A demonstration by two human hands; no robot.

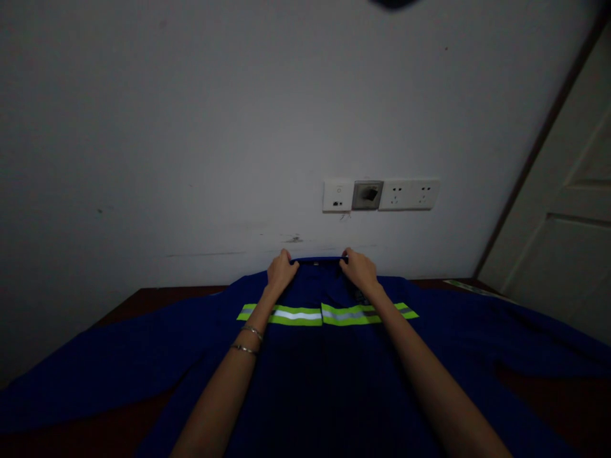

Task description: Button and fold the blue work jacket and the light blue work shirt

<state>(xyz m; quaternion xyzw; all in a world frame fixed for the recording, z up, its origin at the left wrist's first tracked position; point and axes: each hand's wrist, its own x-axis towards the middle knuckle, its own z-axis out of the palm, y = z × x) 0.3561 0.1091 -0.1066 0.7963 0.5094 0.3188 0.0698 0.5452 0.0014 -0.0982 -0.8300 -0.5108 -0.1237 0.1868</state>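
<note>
A dark blue work jacket (pixel 296 369) lies spread out front side up, its sleeves stretched to both sides. Across the chest runs a yellow-green and silver reflective strip (pixel 296 316), split at the front opening. My left hand (pixel 281 270) pinches the left end of the collar (pixel 317 258), thumb and fingers closed on the cloth. At the collar's right end, my right hand (pixel 359 270) grips it the same way. Between the two hands a small pale label shows inside the neck. Two thin bracelets circle my left wrist.
Under the jacket is a dark reddish-brown table (pixel 138 305), its far edge against a grey-white wall (pixel 191 127). Wall sockets (pixel 408 194) and a switch panel (pixel 337 196) sit above the collar. A pale panelled door (pixel 563 210) stands at the right. A flat printed strip (pixel 477 289) lies at the back right.
</note>
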